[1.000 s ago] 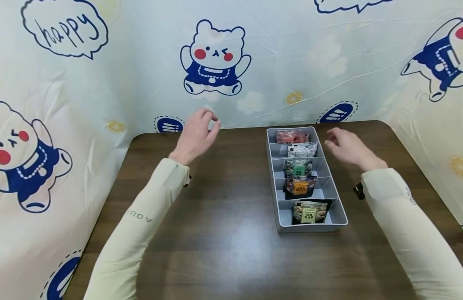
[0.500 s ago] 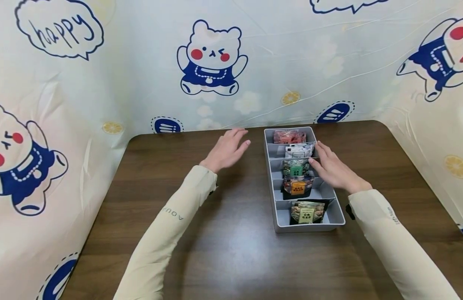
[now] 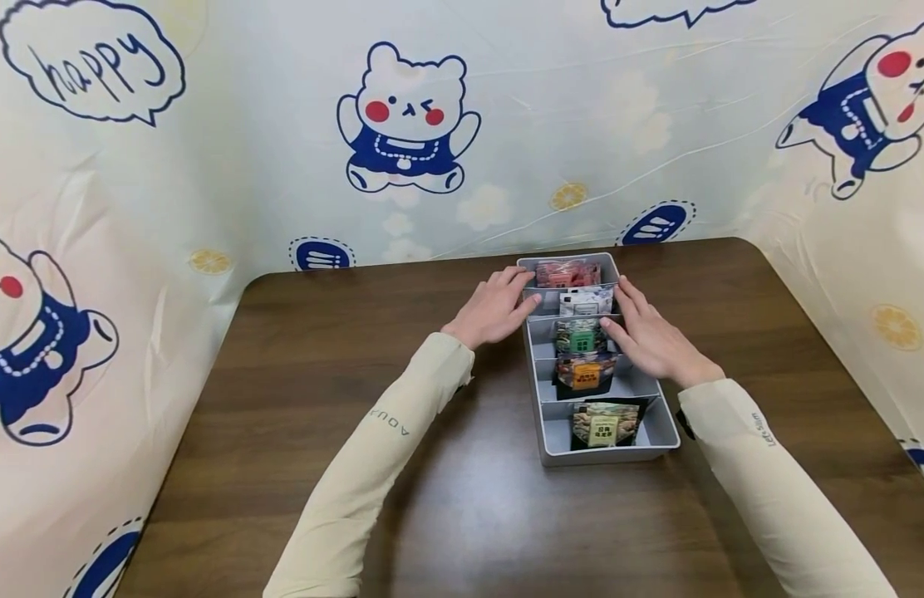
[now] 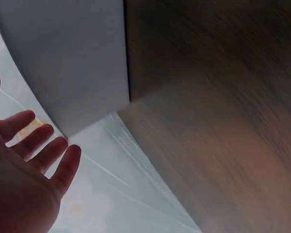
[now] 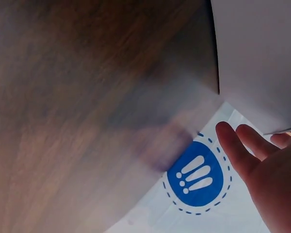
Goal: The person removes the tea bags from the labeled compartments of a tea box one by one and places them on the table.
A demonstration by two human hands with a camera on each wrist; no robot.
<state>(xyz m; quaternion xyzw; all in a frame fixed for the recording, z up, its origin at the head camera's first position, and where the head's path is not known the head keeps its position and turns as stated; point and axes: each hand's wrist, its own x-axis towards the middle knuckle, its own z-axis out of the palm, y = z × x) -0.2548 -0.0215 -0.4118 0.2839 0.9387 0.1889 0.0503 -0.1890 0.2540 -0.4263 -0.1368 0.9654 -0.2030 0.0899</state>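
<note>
A grey divided organizer box (image 3: 610, 456) stands on the table, one small packet in each compartment. From back to front come a red packet (image 3: 568, 274), a white packet (image 3: 585, 301), a green-labelled packet (image 3: 579, 337), an orange-labelled packet (image 3: 584, 376) and a yellow-green-labelled packet (image 3: 606, 425). My left hand (image 3: 493, 309) is at the box's back left rim, fingers loosely extended. Across from it, my right hand (image 3: 655, 339) lies along the right rim, its thumb over the edge near the green-labelled packet. In both wrist views the fingers appear beside the box's plain grey outer wall (image 4: 82, 63).
The brown wooden table (image 3: 297, 432) reaches back to a cloth backdrop (image 3: 522, 108) printed with cartoon bears. That cloth also hangs along the left and right sides. Black bands show at both cuffs.
My left hand has moved right to the box's left rim. My right hand has come left onto the right rim. The view has shifted slightly; the packets keep their compartments.
</note>
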